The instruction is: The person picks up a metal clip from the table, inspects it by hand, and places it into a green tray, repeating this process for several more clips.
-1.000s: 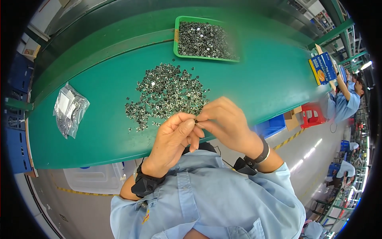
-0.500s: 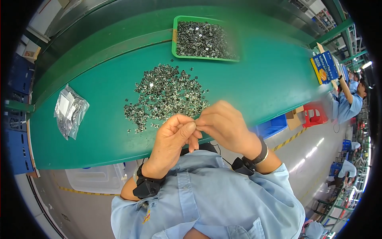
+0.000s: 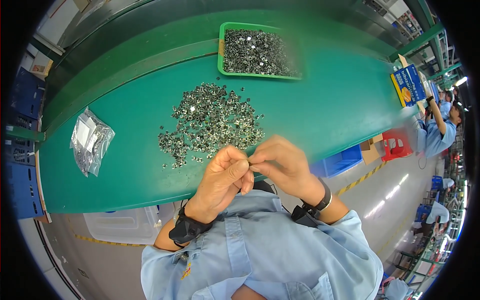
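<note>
My left hand [image 3: 223, 176] and my right hand [image 3: 280, 164] meet fingertip to fingertip just over the near edge of a green table [image 3: 325, 112]. Together they pinch one small metal part [image 3: 249, 162], mostly hidden by the fingers. Just beyond the hands lies a loose pile of small shiny metal parts [image 3: 210, 122] on the table. Each wrist wears a dark band.
A green tray [image 3: 220, 50] full of the same metal parts stands at the far side. A clear plastic bag of parts [image 3: 90, 140] lies at the left. A blue box [image 3: 409, 84] sits at the right end. Blue crates stand below the table, and other people work at the far right.
Both hands stay together at the table edge, with only small finger movements on the part. The view has shifted slightly.
</note>
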Available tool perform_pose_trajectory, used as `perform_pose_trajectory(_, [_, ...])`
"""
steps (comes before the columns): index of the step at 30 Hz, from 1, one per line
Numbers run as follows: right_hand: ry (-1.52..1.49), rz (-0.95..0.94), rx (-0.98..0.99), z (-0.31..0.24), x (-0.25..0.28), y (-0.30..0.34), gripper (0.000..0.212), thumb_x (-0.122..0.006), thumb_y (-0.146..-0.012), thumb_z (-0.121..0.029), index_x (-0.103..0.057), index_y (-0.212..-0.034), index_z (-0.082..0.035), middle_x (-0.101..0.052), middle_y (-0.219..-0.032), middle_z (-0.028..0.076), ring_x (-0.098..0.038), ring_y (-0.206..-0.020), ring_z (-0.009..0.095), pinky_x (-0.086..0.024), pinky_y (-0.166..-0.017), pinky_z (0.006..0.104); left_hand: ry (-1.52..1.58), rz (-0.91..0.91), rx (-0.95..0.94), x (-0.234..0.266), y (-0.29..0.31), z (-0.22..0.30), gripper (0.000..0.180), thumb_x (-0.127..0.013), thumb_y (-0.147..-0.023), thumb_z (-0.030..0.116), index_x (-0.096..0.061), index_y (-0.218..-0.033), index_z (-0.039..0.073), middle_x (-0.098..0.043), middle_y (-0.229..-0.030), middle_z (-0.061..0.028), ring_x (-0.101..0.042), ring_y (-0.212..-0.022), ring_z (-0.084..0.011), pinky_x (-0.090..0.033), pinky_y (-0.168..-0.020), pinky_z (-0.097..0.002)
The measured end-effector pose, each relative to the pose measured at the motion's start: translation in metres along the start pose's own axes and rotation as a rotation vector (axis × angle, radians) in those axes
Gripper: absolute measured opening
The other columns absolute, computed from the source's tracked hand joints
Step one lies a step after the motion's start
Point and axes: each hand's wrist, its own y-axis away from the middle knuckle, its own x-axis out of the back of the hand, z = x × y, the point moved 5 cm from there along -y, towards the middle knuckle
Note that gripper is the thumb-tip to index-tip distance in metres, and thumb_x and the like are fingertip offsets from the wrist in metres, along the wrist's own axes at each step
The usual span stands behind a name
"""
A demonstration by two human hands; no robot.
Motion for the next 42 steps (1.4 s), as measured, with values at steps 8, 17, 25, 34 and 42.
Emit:
perform_pose_trajectory(8, [0.174, -0.003, 0.086, -0.003, 0.003, 0.001, 0.019, -0.069, -0.073, 0.001, -0.061, -0.089, -0.005, -0.060, -0.084, 0.006, -0.058, -0.076, 0.021, -0.047, -0.064, 0.0304, -0.233, 0.124, 0.015, -0.006, 0.002, 0.006, 0.014, -0.054, -0.092, 0.019, -0.051, -0.092, 0.005, -0.060, -0.074, -0.0074, -0.055, -0.058, -0.0126, -0.044, -0.051, -0.0255])
perform_pose_trajectory(17, [0.005, 0.020, -0.005, 0.000, 0.003, 0.002, 0.018, -0.068, -0.073, 0.002, -0.061, -0.088, -0.005, -0.061, -0.084, 0.007, -0.059, -0.077, 0.022, -0.047, -0.063, 0.0304, 0.006, 0.037, 0.058, -0.007, 0.003, 0.000, 0.015, -0.051, -0.093, 0.021, -0.049, -0.095, 0.006, -0.059, -0.078, -0.0089, -0.054, -0.056, -0.0161, -0.042, -0.049, -0.0286])
perform_pose_trajectory(25, [0.024, -0.022, 0.072, -0.008, 0.001, -0.002, 0.016, -0.068, -0.073, 0.002, -0.061, -0.087, -0.004, -0.061, -0.081, 0.009, -0.059, -0.073, 0.023, -0.047, -0.061, 0.0313, 0.009, 0.003, 0.048, -0.007, 0.003, 0.002, 0.015, -0.053, -0.092, 0.021, -0.048, -0.093, 0.007, -0.058, -0.073, -0.0075, -0.053, -0.054, -0.0171, -0.041, -0.048, -0.0295])
perform_pose_trajectory(34, [0.061, -0.070, 0.077, -0.002, 0.002, -0.002, 0.015, -0.068, -0.074, 0.001, -0.062, -0.086, -0.005, -0.061, -0.081, 0.009, -0.060, -0.072, 0.023, -0.047, -0.060, 0.0308, -0.247, 0.071, 0.074, -0.001, 0.002, 0.011, 0.012, -0.052, -0.093, 0.018, -0.049, -0.092, 0.006, -0.059, -0.073, -0.0077, -0.056, -0.059, -0.0149, -0.045, -0.052, -0.0259])
perform_pose_trajectory(42, [-0.098, -0.020, -0.069, 0.013, 0.004, 0.002, 0.012, -0.067, -0.076, -0.001, -0.061, -0.085, -0.006, -0.062, -0.081, 0.008, -0.059, -0.074, 0.020, -0.047, -0.062, 0.0290, -0.133, 0.033, 0.079, -0.008, -0.001, 0.006, 0.014, -0.049, -0.095, 0.020, -0.048, -0.097, 0.006, -0.059, -0.075, -0.0076, -0.056, -0.060, -0.0143, -0.045, -0.053, -0.0253])
